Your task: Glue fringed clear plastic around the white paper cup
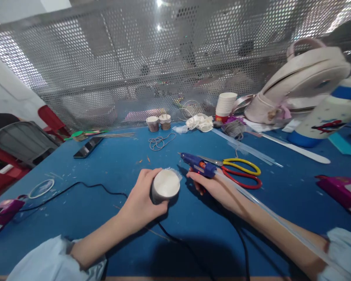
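Note:
My left hand is wrapped round a paper cup whose round white end faces up. Some whitish, fuzzy material sticks out at the cup's far right edge. In my right hand is a blue hot glue gun, its nozzle pointing left and away from me, a little apart from the cup. A long clear glue stick runs out of the gun's back over my forearm. Just beyond the right hand lie scissors with one yellow and one red handle loop.
A black cord crosses the table near my hands. Small tubs, stacked paper cups, grey yarn and clear glue sticks lie toward the mesh partition. A phone is left; a bottle and bag stand right.

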Motion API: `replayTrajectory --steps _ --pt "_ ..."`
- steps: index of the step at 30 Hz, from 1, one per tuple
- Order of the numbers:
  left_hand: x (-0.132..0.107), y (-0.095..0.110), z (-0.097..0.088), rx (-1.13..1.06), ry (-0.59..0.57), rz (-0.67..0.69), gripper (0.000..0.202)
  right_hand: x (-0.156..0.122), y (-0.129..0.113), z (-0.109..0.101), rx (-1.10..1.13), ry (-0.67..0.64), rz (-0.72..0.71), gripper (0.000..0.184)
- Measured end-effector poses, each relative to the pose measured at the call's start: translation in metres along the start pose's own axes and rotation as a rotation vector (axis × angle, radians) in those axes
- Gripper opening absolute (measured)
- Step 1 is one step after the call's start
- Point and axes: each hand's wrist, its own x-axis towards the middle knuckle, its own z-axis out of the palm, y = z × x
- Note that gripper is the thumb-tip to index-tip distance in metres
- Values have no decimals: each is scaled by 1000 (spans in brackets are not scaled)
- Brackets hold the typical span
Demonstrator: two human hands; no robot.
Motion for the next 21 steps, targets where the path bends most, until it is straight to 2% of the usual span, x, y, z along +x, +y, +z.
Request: replayTrajectory --steps 3,6,11,15,21 --pt "-4 5 1 -17 -29 18 62 -3 -3 2 24 8 -26 28" --pt "-7 9 0 -66 -100 -26 61 -5 -8 2 -18 -25 -49 23" --pt "-9 13 -1 -132 -207 -86 58 -6 -14 2 -76 -103 -11 21" --pt "-11 11 2 -126 -249 -30 63 -7 -14 3 -122 -149 5 17" --pt "-17 13 11 -135 -230 48 64 -10 -7 3 -171 -192 -86 12"
